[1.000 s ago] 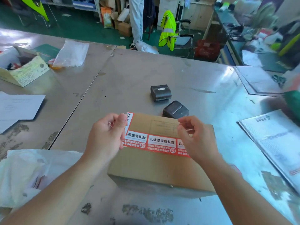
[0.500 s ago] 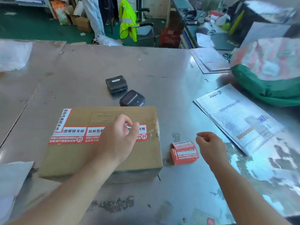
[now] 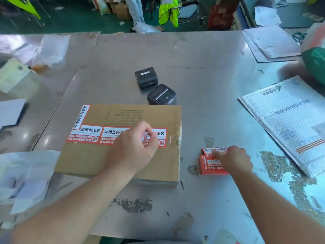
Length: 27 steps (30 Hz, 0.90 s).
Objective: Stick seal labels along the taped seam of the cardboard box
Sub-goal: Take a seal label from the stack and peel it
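**Next label comes off the stack, just right of the box**

Left hand (image 3: pixel 135 148) is curled over the box (image 3: pixel 114 161) at mid-frame and pinches a white scrap (image 3: pixel 144 134). Right hand (image 3: pixel 234 160) has bent fingers on the red stack (image 3: pixel 208 167), can't tell if it's gripping. The seam (image 3: pixel 176 138) runs left-right, and its uncovered end is at right, nearer the right hand. The labels (image 3: pixel 88 133) read 此标签撕毁无效 plus 封. Two printers (image 3: pixel 162 96) sit beyond on the surface (image 3: pixel 202 76).

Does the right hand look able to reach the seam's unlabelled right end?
Likely yes: the right hand is on the label stack beside the box; only bare table separates it from that end.
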Each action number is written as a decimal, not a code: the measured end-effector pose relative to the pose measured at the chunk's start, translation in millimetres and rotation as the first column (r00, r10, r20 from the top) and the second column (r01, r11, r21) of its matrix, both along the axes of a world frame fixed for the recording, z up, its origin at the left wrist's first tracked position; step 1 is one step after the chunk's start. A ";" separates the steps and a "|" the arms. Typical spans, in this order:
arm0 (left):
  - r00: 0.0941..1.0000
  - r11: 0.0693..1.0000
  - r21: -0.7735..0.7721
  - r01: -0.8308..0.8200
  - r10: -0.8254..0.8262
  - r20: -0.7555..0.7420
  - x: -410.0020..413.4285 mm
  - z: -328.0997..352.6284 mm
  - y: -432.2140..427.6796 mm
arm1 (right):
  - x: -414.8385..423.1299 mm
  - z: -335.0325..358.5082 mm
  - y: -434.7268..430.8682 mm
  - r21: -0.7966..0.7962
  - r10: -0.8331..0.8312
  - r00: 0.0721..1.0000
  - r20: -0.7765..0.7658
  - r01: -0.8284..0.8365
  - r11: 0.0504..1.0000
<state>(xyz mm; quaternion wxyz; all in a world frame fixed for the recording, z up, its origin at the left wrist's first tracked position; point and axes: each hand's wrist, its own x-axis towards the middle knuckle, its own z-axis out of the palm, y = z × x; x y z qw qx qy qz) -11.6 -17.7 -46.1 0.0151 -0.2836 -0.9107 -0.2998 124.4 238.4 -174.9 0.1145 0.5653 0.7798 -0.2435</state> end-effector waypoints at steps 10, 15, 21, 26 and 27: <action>1.000 1.000 0.006 0.010 -0.010 0.001 0.2 -0.2 -0.4 | 0.0 -0.1 -2.7 0.086 0.007 0.997 -0.082 0.000 0.996; 1.000 1.000 0.006 -0.012 0.012 -0.004 1.5 -1.3 -0.2 | 0.4 8.6 -5.0 0.104 -0.077 0.973 -0.218 0.101 0.989; 0.999 0.998 0.049 -0.040 0.040 0.004 2.7 -0.9 0.1 | 3.0 50.1 -10.6 -0.365 -0.389 0.707 -0.591 0.196 0.910; 1.000 0.991 0.133 -0.027 0.025 0.015 3.1 0.3 -3.3 | 16.4 91.9 -28.7 -0.725 -0.630 0.392 -0.671 -0.166 0.669; 1.000 0.990 0.143 -0.008 0.007 0.003 3.5 1.6 -4.0 | 18.1 101.6 -33.1 -0.729 -0.634 0.374 -0.677 -0.217 0.650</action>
